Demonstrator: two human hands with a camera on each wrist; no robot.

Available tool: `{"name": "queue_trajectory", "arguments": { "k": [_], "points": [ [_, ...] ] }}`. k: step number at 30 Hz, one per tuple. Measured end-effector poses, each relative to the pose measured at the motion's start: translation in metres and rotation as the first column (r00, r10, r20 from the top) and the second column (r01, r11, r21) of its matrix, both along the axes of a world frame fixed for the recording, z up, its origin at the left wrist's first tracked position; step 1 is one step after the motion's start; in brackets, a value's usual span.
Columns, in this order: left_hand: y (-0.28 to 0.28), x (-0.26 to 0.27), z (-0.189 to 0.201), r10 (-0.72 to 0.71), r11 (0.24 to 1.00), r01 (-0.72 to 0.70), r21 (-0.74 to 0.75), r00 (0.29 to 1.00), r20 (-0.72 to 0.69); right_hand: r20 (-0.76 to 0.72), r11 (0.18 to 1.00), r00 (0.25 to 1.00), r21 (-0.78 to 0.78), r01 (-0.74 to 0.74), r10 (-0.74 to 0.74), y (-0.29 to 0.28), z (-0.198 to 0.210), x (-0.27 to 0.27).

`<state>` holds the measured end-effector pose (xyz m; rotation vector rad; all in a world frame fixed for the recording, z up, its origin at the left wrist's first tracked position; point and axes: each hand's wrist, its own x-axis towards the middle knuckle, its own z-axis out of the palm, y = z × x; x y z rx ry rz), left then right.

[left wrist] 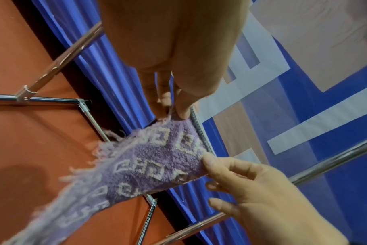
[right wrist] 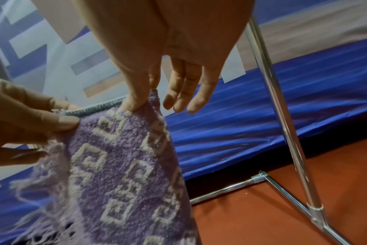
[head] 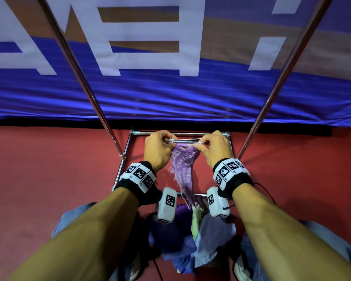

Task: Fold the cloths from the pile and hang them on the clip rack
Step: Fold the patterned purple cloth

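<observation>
A purple cloth (head: 183, 169) with a pale square pattern and a frayed fringe hangs between both hands, its top hem pulled taut. My left hand (head: 169, 141) pinches the hem's left end and my right hand (head: 199, 144) pinches the right end. In the left wrist view the left hand (left wrist: 170, 113) grips the corner of the cloth (left wrist: 149, 159). The right wrist view has the right hand (right wrist: 139, 104) pinching the cloth (right wrist: 119, 165) with thumb and forefinger, the other fingers loose. The pile of cloths (head: 193, 238) lies on the floor below my wrists. No clips are in view.
The rack's chrome uprights (head: 83, 78) (head: 282, 78) rise on either side of the hands, and its base frame (head: 128, 151) stands on the red floor (head: 49, 169). A blue banner (head: 170, 94) hangs behind. My denim-clad knees flank the pile.
</observation>
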<state>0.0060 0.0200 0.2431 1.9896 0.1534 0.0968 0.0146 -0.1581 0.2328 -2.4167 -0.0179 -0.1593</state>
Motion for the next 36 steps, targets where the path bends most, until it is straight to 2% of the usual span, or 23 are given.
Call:
{"name": "queue_trajectory", "arguments": {
  "k": [3,8,12,17,20,23,25,29,36],
  "points": [
    [0.000,0.002,-0.003,0.037,0.998,-0.037,0.055,0.999,-0.006,-0.007,1.000,1.000,-0.009,-0.009,0.009,0.001,0.002,0.002],
    [0.002,0.000,-0.001,0.043,0.995,-0.043,0.095,0.999,0.011,0.026,0.995,0.999,0.091,0.038,-0.041,0.004,0.003,0.002],
    [0.000,-0.001,0.001,0.047,0.999,-0.047,0.022,0.999,-0.004,0.069,0.984,0.997,0.174,0.020,-0.032,0.007,0.001,-0.001],
    [-0.006,-0.005,0.005,0.002,1.000,-0.001,-0.026,1.000,0.016,0.054,0.986,0.996,0.150,-0.078,0.070,0.008,0.001,-0.001],
    [-0.006,-0.005,0.006,0.015,0.997,-0.016,-0.072,1.000,-0.012,0.040,0.992,0.998,0.123,-0.043,0.038,0.009,0.003,-0.002],
    [-0.006,-0.007,0.006,0.031,0.995,-0.033,-0.091,0.999,-0.030,0.037,0.986,0.999,0.164,0.026,-0.033,0.006,0.004,-0.002],
    [-0.006,-0.007,0.007,0.029,0.999,-0.029,-0.045,1.000,0.000,0.025,0.982,0.999,0.188,0.035,-0.041,0.006,0.005,-0.002],
    [-0.003,-0.007,0.006,-0.015,0.986,0.004,0.169,0.998,0.065,0.026,0.976,1.000,0.219,-0.010,0.005,0.010,0.004,-0.002],
    [-0.002,-0.006,0.002,0.002,0.972,-0.021,0.234,0.997,0.081,0.003,0.979,0.999,0.204,-0.032,0.032,0.013,-0.002,0.000]
  ]
}}
